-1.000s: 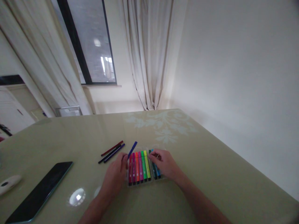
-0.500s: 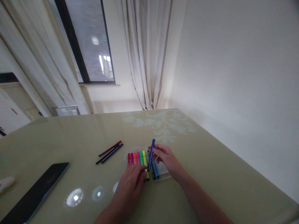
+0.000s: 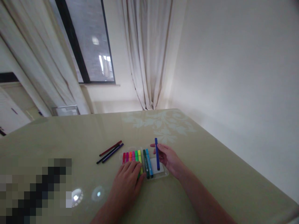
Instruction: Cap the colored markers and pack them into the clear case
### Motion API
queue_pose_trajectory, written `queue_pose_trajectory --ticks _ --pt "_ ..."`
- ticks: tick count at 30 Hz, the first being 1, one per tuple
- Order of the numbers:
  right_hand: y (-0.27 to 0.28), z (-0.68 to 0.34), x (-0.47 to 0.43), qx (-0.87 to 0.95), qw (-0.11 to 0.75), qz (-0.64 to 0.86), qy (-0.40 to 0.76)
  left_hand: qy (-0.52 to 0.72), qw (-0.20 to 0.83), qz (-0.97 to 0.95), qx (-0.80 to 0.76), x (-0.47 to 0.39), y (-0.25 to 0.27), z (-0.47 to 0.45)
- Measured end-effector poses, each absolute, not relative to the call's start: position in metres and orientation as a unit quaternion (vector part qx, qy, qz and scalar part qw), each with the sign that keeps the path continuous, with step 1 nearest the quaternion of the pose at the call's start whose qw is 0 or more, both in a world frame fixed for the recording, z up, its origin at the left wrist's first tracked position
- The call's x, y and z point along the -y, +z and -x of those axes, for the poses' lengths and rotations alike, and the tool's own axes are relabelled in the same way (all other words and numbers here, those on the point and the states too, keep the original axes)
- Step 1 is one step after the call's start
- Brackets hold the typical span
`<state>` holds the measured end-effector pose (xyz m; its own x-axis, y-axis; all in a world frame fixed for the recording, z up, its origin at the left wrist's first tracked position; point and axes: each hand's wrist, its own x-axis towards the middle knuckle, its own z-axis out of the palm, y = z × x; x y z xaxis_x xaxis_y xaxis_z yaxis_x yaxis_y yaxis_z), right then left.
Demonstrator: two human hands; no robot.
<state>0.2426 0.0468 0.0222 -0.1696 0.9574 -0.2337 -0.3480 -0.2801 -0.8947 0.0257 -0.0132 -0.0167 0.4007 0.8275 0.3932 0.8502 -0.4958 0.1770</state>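
My right hand [image 3: 170, 159] pinches a blue marker [image 3: 157, 154] between thumb and fingers, holding it nearly upright over the right side of a clear plastic case [image 3: 165, 175]. My left hand [image 3: 128, 175] lies over the case's left half, its fingers stretched across a row of bright markers [image 3: 130, 156] and hiding their lower parts. Between the hands, a dark green marker [image 3: 146, 163] and a light blue marker [image 3: 149, 163] lie side by side in the case. A pale surface shows to the right of them.
Left of the case, a dark red marker [image 3: 110, 148], a black one [image 3: 105, 158] and a dark blue one [image 3: 113, 153] lie together on the glossy table [image 3: 210, 174]. A pixelated dark long shape [image 3: 35, 193] occupies the lower left. A wall borders the right.
The blue marker has moved right, away from the green one, with my right hand. The case has shifted slightly left along with my left hand, uncovering the green and light blue markers.
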Motion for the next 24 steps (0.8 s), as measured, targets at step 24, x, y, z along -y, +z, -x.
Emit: queue_pose_trajectory --ticks 24 --pt "-0.003 -0.242 -0.054 0.606 0.415 0.529 0.426 -0.192 -0.020 0.893 0.407 0.019 -0.017 -0.033"
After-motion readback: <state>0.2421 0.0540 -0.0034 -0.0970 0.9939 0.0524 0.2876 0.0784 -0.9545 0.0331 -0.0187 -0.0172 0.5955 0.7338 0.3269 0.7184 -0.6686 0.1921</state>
